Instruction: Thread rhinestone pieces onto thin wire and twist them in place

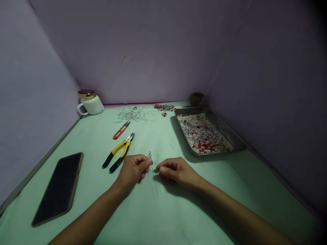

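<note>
My left hand (134,169) rests on the green table with its fingers curled in a pinch on a thin metal wire (154,178). The wire carries a small clear bead at its top end and runs down toward me between the hands. My right hand (173,171) lies close beside it, fingers closed together with the fingertips at the wire; whether it grips the wire I cannot make out. Yellow-and-black pliers (118,153) lie just left of my left hand.
A metal tray (224,131) of red, white and clear beads stands at the right. Orange snips (121,130), a tangle of wires (134,114), loose red beads (163,108), a white lidded mug (90,102) and a small dark cup (196,98) lie farther back. A black phone (60,187) lies at left.
</note>
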`<state>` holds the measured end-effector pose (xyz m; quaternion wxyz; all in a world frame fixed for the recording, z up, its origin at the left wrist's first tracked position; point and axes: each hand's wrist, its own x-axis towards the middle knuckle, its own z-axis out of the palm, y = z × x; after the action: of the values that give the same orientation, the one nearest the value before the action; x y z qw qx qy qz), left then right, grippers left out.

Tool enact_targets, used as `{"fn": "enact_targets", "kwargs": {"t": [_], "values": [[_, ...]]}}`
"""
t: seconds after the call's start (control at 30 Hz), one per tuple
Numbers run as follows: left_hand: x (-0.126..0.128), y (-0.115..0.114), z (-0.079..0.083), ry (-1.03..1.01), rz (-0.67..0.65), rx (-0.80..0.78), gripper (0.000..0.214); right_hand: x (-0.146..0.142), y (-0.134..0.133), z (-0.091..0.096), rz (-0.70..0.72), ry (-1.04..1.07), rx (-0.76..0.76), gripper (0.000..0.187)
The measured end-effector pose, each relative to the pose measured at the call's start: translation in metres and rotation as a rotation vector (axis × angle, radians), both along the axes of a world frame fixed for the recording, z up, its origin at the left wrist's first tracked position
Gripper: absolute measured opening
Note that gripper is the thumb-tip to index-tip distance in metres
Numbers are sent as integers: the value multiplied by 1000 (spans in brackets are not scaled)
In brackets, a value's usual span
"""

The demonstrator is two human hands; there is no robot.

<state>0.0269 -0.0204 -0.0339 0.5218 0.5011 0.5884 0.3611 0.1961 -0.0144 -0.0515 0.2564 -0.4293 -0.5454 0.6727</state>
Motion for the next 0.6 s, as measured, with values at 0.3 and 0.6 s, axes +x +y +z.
{"fn": "enact_targets", "kwargs": {"t": [0.3, 0.6], "values": [[3, 0, -1, 47, -96, -2, 20, -4, 2, -6, -138, 111, 88, 36], [11, -1, -1, 141, -134, 80, 18, -8, 7, -13, -139, 160, 28, 33]]}}
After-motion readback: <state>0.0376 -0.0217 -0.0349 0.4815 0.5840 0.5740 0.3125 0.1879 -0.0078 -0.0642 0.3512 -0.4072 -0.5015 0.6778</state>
